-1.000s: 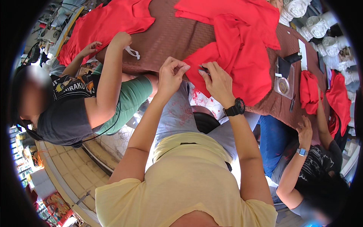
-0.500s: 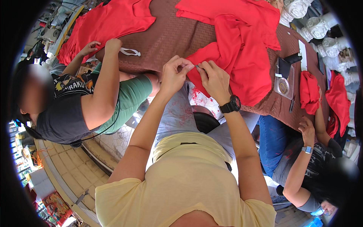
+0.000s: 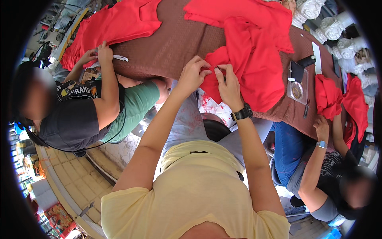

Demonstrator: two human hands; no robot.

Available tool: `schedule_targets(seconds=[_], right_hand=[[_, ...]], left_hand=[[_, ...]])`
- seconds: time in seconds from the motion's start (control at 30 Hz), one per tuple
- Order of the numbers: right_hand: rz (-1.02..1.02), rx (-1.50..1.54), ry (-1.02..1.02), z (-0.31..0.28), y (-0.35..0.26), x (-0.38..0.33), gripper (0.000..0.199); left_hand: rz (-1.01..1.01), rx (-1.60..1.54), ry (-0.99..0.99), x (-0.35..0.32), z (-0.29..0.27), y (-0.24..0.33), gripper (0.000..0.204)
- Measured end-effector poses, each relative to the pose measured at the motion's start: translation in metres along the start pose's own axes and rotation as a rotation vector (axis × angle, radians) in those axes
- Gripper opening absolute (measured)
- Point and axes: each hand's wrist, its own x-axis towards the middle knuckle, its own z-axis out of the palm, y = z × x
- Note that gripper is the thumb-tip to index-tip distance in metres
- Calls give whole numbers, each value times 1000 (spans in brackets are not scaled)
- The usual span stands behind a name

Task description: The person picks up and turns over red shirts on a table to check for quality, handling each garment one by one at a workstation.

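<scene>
A piece of red cloth (image 3: pixel 254 67) lies bunched on the brown-covered table, its near corner hanging over the edge between my hands. My left hand (image 3: pixel 193 75) pinches the cloth at that corner, thumb against forefinger. Close on its right, my right hand (image 3: pixel 229 87) has thumb and forefinger pressed together by the same part of the cloth. A tiny dark thing seems to show at those fingertips, too small to name. A black watch (image 3: pixel 242 113) is on my right wrist.
A person (image 3: pixel 79 107) at left handles red fabric (image 3: pixel 115 24) and a white strip (image 3: pixel 120 58). Another person (image 3: pixel 318 175) at right holds a red piece (image 3: pixel 328 95). Near them lies a clear plastic box (image 3: pixel 297 91) on the brown tablecloth (image 3: pixel 171 44). White bundles (image 3: pixel 344 47) stand beyond.
My left hand has shifted right, and my right hand slightly right and down. The white strip has slid left, toward the person there. The right-hand person's lower hand has risen to the red piece.
</scene>
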Motion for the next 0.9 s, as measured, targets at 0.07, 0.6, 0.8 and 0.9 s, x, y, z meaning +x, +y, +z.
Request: schedule_targets(seconds=[0.07,0.6,0.8,0.9], right_hand=[[-18,11,10,2,9,-2,28],[-427,-419,46,-2,4,4,10],[-442,-466,29,-1,3,6,8],[-341,-388,47,-2,1,5,13]], left_hand=[[12,34,20,4,2,0,9],[-101,-75,17,-2,6,-10,8],[-92,-50,10,-2,5,-10,8],[-54,-74,-136,-1,-7,-7,9]])
